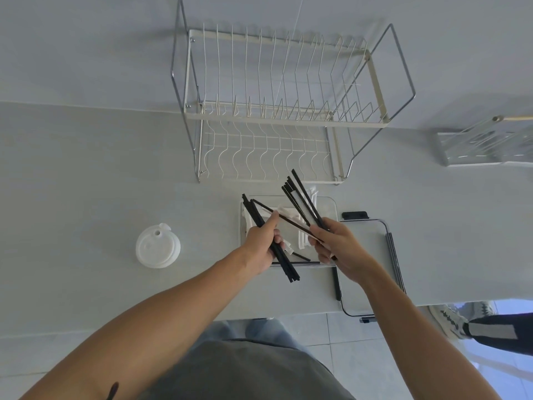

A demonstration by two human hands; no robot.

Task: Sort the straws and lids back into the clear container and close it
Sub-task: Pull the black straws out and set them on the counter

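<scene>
My left hand (264,243) grips a bundle of black straws (284,264) above the clear container (331,207). My right hand (336,245) holds a second bundle of black straws (302,202), fanned up and away from me. One thin black straw runs between the two hands. Both hands hover over the container, which holds white paper-wrapped straws (301,236). The container's clear lid (366,255), with black clips, lies flat to the right of it. A stack of white cup lids (158,246) sits on the counter to the left.
A two-tier wire dish rack (277,111) stands behind the container against the wall. A clear acrylic holder (484,145) sits at the far right. The counter's front edge runs just below the container's lid. Another person's shoe (450,320) is on the floor at right.
</scene>
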